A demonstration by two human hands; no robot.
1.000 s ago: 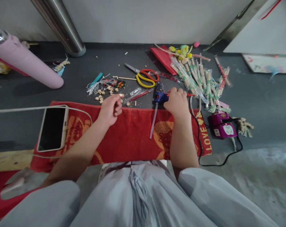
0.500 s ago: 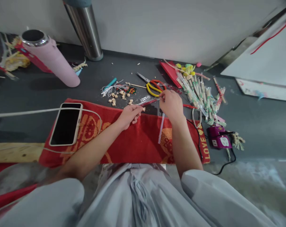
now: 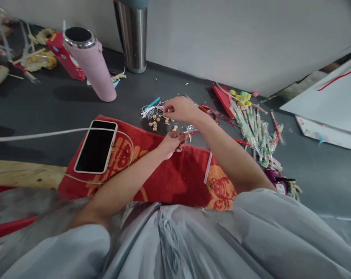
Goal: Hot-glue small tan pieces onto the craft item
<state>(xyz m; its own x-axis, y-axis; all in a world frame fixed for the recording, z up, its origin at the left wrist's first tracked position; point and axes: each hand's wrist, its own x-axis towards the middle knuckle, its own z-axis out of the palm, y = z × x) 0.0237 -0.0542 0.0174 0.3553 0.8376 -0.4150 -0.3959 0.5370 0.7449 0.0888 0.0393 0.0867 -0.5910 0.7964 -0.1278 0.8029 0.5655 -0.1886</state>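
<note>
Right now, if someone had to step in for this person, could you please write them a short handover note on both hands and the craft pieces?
Left hand: at the far edge of the red towel, fingers pinched; what sits in the grip is too small to tell.
Right hand: reached across above the small wooden beads on the dark table, fingertips closed, apparently on a bead.
Nearby: white tassel threads, red-handled scissors, a pile of wrapped sticks, a glue stick on the towel, a phone on charge.
Done: many wrapped sticks lie piled.
Left: loose beads lie scattered, not yet used.
</note>
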